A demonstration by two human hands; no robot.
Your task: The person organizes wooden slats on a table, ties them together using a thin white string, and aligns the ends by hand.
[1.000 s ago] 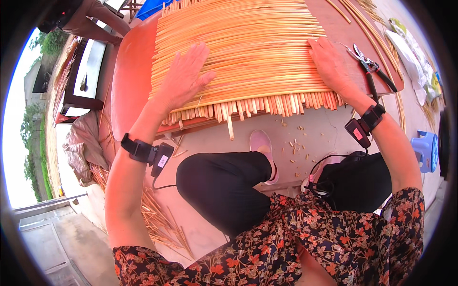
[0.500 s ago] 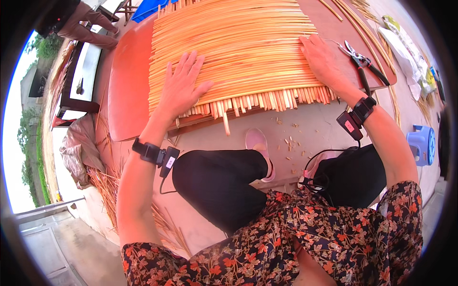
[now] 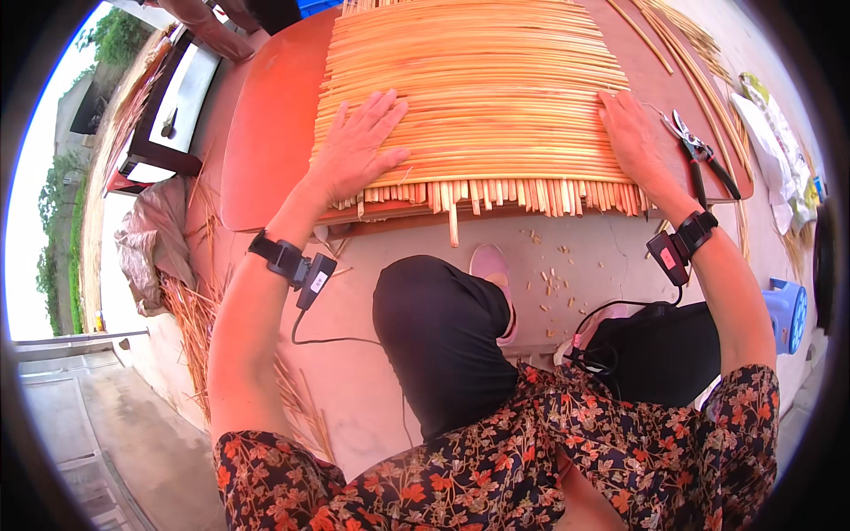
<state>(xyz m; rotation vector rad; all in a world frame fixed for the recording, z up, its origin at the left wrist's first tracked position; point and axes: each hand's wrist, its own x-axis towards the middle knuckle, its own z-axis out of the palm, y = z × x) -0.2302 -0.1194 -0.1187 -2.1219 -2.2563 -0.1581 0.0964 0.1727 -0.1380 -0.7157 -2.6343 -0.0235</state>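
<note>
Dozens of pale stalks (image 3: 478, 53) form a broad mat (image 3: 478, 119) on a reddish surface (image 3: 266, 150), directly in front of a seated person in a floral top (image 3: 425, 473). The left hand (image 3: 361, 146) lies palm down over the mat's near left side, fingers spread, its grip open and clamped on nothing. The right hand (image 3: 630, 142) rests at the near right edge, its grip likewise open, fingers extended; whether the fingertips press or merely touch cannot be told.

The upper stalks, running left to right, appear closely laid over most of the mat. Beneath them, stalks running near to far end unevenly past the near edge, one end (image 3: 453, 228) reaching farther than its neighbors, so that side looks unfinished. Loose stalks (image 3: 704, 84) lie on the far right, beyond pruning shears (image 3: 697, 150) with dark handles. Short offcuts (image 3: 551, 281) dot the floor (image 3: 443, 332).

Small labels mark the left wrist device (image 3: 314, 279) and right wrist device (image 3: 666, 254), too small to read; no lettering can be made out on a white bag (image 3: 766, 146) at right.
</note>
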